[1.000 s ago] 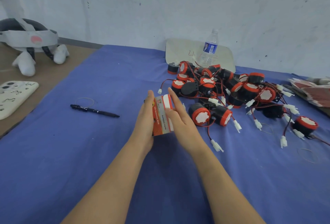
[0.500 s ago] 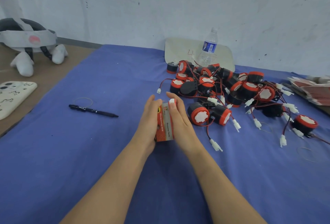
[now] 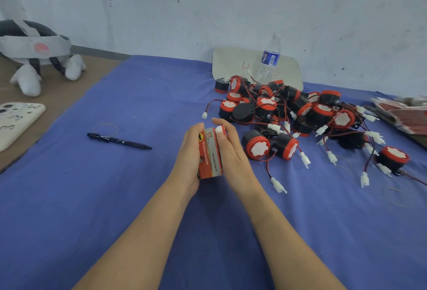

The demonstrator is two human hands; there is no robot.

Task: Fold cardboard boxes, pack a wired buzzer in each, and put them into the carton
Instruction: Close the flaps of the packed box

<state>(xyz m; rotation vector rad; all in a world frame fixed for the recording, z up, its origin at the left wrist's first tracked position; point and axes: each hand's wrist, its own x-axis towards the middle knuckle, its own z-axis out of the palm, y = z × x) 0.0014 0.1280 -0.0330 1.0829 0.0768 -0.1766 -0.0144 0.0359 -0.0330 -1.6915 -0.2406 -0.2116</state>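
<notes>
The small red cardboard box (image 3: 210, 159) rests on the blue surface (image 3: 115, 197), squeezed between both hands. The left hand (image 3: 188, 153) cups its side. The right hand (image 3: 232, 151) curls over the far end, thumb on the white flap (image 3: 219, 129), likely tucking it shut. The wired buzzers (image 3: 288, 116) are heaped just beside.

The scene is lit brightly and evenly by soft, diffuse light; no single source can be placed. Only faint, soft-edged shadows are cast on the cloth (image 3: 138, 197) beneath the buzzers (image 3: 288, 114) and the forearms. A weak sheen is carried by the bottle (image 3: 269, 58) at the far side. Wide-angle bending is seen toward the left and right edges. The print on the box (image 3: 210, 158) is only partly legible, and the stack (image 3: 402, 116) at the far right is smeared and soft
</notes>
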